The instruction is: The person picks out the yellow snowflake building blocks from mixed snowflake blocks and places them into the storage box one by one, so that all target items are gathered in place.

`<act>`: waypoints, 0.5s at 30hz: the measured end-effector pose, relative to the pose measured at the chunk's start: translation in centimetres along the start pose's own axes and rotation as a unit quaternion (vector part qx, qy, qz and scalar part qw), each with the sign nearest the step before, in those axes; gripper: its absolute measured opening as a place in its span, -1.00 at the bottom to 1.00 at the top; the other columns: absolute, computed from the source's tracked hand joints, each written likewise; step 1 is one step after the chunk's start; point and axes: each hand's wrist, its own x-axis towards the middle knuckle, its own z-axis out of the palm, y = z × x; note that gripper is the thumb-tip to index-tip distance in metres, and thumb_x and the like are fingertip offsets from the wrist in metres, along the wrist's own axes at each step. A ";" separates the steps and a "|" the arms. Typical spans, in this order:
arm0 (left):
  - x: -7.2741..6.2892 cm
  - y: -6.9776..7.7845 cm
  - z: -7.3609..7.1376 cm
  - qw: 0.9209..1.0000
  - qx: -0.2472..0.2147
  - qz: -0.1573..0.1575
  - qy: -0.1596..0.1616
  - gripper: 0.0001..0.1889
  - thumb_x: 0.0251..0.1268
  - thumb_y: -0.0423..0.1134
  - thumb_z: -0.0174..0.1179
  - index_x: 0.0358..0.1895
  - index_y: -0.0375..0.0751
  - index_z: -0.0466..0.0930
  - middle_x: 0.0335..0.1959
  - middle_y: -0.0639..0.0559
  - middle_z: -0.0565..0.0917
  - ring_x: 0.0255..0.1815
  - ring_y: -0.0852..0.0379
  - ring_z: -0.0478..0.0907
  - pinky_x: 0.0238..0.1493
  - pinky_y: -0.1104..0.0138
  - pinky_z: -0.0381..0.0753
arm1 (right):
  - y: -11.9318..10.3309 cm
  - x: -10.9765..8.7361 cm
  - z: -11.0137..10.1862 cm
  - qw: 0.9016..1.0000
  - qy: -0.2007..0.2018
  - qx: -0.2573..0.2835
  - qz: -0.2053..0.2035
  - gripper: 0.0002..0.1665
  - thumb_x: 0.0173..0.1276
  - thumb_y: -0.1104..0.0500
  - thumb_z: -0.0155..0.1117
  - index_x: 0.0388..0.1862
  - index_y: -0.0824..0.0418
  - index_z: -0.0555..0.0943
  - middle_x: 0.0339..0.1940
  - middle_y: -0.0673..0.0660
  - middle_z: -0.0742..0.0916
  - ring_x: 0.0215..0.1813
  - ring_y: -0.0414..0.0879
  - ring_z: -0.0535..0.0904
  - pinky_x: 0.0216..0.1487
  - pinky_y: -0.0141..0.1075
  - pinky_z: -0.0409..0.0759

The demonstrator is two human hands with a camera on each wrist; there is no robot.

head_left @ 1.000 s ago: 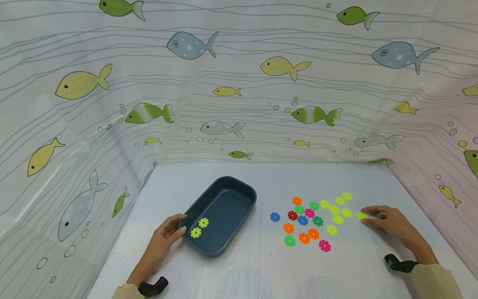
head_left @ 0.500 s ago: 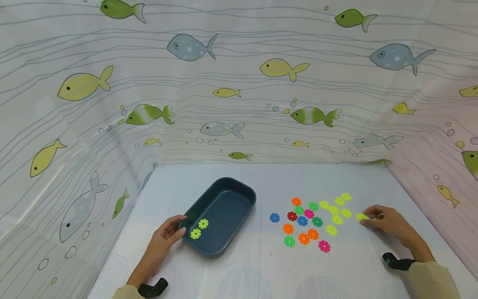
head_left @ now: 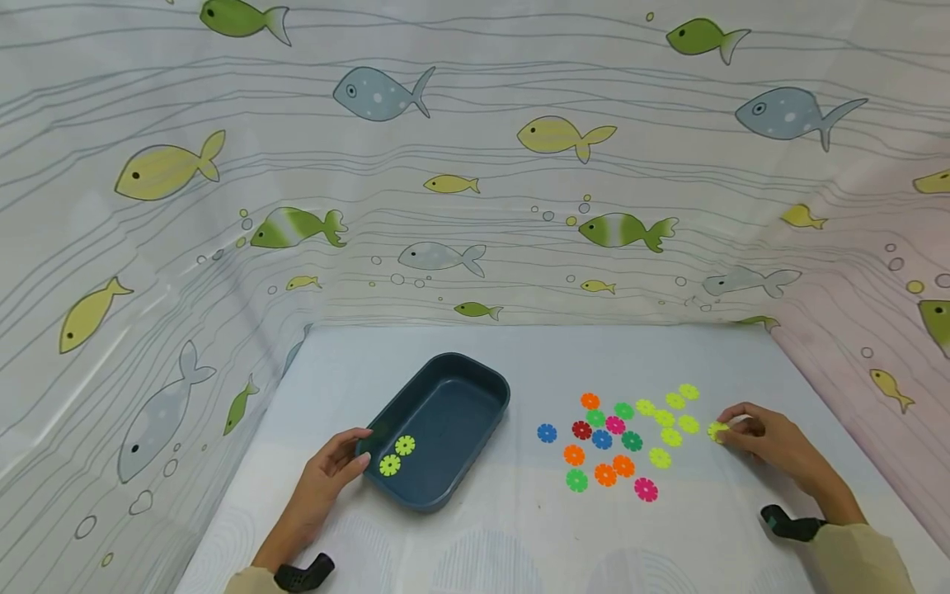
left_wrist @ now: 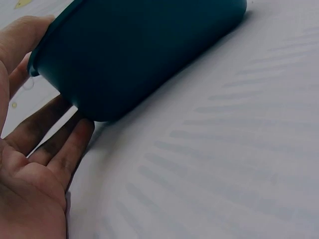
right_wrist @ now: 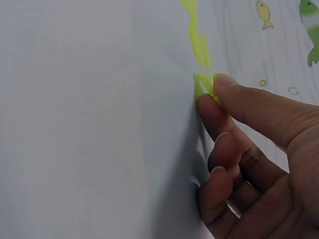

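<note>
My left hand (head_left: 322, 477) grips the near-left corner of a dark blue rectangular tray (head_left: 475, 437). In the left wrist view, the thumb lies at the tray's rim (left_wrist: 55, 32) and other fingers touch its outer wall low down. Two yellow-green notched discs (head_left: 389, 465) lie inside the tray near that hand. On the right, my right hand (head_left: 775, 441) pinches a yellow notched plastic disc (head_left: 717, 432) between thumb and forefinger, partly hidden by the fingertips. The right wrist view shows the pinched disc (right_wrist: 200, 85) tilted up at the table surface, remaining fingers curled below.
Left of my right hand, several yellow discs (head_left: 664, 418) lie loosely grouped. Beside them are orange (head_left: 574, 454), green (head_left: 576, 480), blue (head_left: 547, 433), pink (head_left: 646, 489) and dark red (head_left: 582, 430) discs. A fish-printed curtain (head_left: 505, 272) surrounds the white table (head_left: 505, 528).
My right fingers have closed on the yellow disc, which now tilts up and is more covered by the fingertips. My left hand and the tray stay in place.
</note>
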 end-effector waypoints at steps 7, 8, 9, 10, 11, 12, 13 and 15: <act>0.0 0.1 0.0 1.000 0.000 -0.002 0.000 -0.47 0.49 -0.16 0.28 0.44 -0.13 0.41 0.47 -0.12 0.35 0.30 0.41 0.43 0.19 0.50 0.50 | -0.6 0.0 -0.3 1.000 0.004 -0.002 0.003 -0.42 0.41 -0.20 0.39 0.16 0.20 0.64 -0.13 0.11 0.77 -0.19 -0.04 0.54 -0.32 -0.29 0.49; 0.0 0.2 0.0 1.000 0.000 -0.002 0.001 -0.47 0.49 -0.16 0.28 0.44 -0.13 0.41 0.47 -0.12 0.35 0.30 0.41 0.42 0.20 0.50 0.49 | -0.8 0.0 -0.4 1.000 0.006 0.004 0.003 -0.41 0.41 -0.22 0.38 0.17 0.19 0.64 -0.12 0.11 0.77 -0.19 -0.04 0.55 -0.32 -0.29 0.49; 0.0 0.2 0.0 1.000 0.000 -0.001 0.001 -0.47 0.49 -0.16 0.28 0.44 -0.13 0.41 0.47 -0.12 0.35 0.31 0.42 0.42 0.20 0.50 0.49 | -1.0 0.0 -0.5 1.000 0.008 0.012 0.000 -0.41 0.42 -0.22 0.37 0.18 0.19 0.63 -0.13 0.12 0.77 -0.22 -0.05 0.54 -0.34 -0.29 0.48; 0.0 0.2 0.0 1.000 0.001 -0.001 0.001 -0.47 0.49 -0.16 0.28 0.44 -0.13 0.41 0.47 -0.11 0.35 0.31 0.42 0.42 0.20 0.50 0.49 | -1.2 -0.1 -0.6 1.000 0.010 0.021 -0.004 -0.40 0.42 -0.22 0.36 0.18 0.19 0.63 -0.16 0.12 0.78 -0.25 -0.06 0.54 -0.36 -0.28 0.48; 0.0 0.2 0.1 1.000 0.001 -0.001 0.002 -0.47 0.49 -0.16 0.28 0.44 -0.13 0.41 0.47 -0.11 0.35 0.31 0.42 0.42 0.20 0.50 0.49 | -1.3 -0.1 -0.6 0.999 0.011 0.033 -0.009 -0.40 0.43 -0.21 0.36 0.19 0.20 0.62 -0.18 0.13 0.78 -0.28 -0.06 0.54 -0.38 -0.28 0.47; 0.0 0.2 0.1 1.000 0.001 -0.002 0.003 -0.47 0.49 -0.16 0.28 0.44 -0.13 0.41 0.47 -0.11 0.35 0.31 0.42 0.42 0.20 0.50 0.48 | -1.5 -0.2 -0.7 0.999 0.013 0.043 -0.011 -0.40 0.43 -0.20 0.36 0.19 0.21 0.61 -0.21 0.13 0.77 -0.31 -0.06 0.53 -0.40 -0.27 0.46; 0.0 0.2 0.1 1.000 0.001 -0.003 0.004 -0.47 0.49 -0.16 0.28 0.44 -0.13 0.42 0.47 -0.11 0.35 0.31 0.42 0.42 0.20 0.51 0.48 | -1.7 -0.2 -0.8 0.998 0.015 0.054 -0.014 -0.41 0.44 -0.19 0.36 0.19 0.22 0.61 -0.24 0.14 0.77 -0.34 -0.06 0.52 -0.42 -0.26 0.45; 0.0 0.2 0.1 1.000 0.002 -0.006 0.004 -0.47 0.49 -0.16 0.28 0.44 -0.12 0.41 0.46 -0.11 0.36 0.30 0.41 0.42 0.19 0.51 0.48 | -2.1 -0.4 -0.8 0.997 0.016 0.068 -0.019 -0.43 0.45 -0.16 0.36 0.20 0.23 0.59 -0.29 0.15 0.74 -0.37 -0.05 0.50 -0.44 -0.25 0.44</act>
